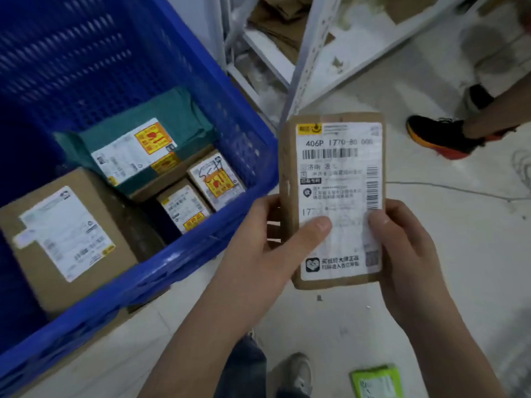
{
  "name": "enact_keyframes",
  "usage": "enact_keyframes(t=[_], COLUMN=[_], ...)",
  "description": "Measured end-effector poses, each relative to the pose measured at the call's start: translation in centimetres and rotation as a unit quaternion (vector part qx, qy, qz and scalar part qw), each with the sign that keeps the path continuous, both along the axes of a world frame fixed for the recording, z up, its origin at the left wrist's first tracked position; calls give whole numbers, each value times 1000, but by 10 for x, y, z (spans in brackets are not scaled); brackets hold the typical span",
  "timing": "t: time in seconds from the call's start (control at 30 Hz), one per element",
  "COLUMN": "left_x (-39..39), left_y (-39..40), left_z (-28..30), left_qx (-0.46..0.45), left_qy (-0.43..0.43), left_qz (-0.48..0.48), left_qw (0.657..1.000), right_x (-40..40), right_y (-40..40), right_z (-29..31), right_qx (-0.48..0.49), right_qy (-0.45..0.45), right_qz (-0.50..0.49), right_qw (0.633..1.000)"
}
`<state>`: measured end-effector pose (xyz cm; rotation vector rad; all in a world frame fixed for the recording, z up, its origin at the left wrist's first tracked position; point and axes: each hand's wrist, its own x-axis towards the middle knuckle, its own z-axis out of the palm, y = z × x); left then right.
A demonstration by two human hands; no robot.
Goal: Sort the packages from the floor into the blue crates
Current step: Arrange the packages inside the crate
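Note:
I hold a flat brown cardboard package (pixel 336 173) with a white shipping label upright in front of me, to the right of the blue crate (pixel 184 262). My left hand (pixel 267 254) grips its lower left edge with the thumb across the label. My right hand (pixel 402 248) grips its lower right edge, thumb on the label. The crate on the left holds several packages: a large brown box (pixel 66 237), a green parcel (pixel 143 147) and two small labelled boxes (pixel 201 193).
A light green package (pixel 376 382) lies on the pale floor at the bottom right, near my shoe (pixel 300 372). Another person's black and orange shoe (pixel 442 136) stands at the right. White metal shelving (pixel 304 61) rises behind the crate. A thin cable (pixel 459 191) runs across the floor.

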<state>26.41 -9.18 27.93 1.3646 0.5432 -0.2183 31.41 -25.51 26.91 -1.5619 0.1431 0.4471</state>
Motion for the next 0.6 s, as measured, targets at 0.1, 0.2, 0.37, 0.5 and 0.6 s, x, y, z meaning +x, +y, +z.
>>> enact_keyframes(t=[0.1, 0.2, 0.37, 0.5, 0.6], left_x=[-11, -14, -10, -5, -1], left_y=[32, 69, 119, 144, 150], left_z=[14, 16, -6, -34, -56], left_qx=[25, 65, 62, 44, 33], left_qy=[-6, 20, 44, 104, 171], left_qz=[45, 110, 166, 168, 153], left_qw=[999, 992, 983, 979, 973], right_x=[7, 18, 49, 81, 95], right_y=[36, 78, 143, 180, 200], right_z=[14, 17, 1, -11, -32], right_qx=[-3, -6, -64, -132, -226], right_qy=[-29, -45, -47, -44, 10], right_qz=[59, 126, 260, 416, 505], right_qw=[998, 991, 962, 899, 833])
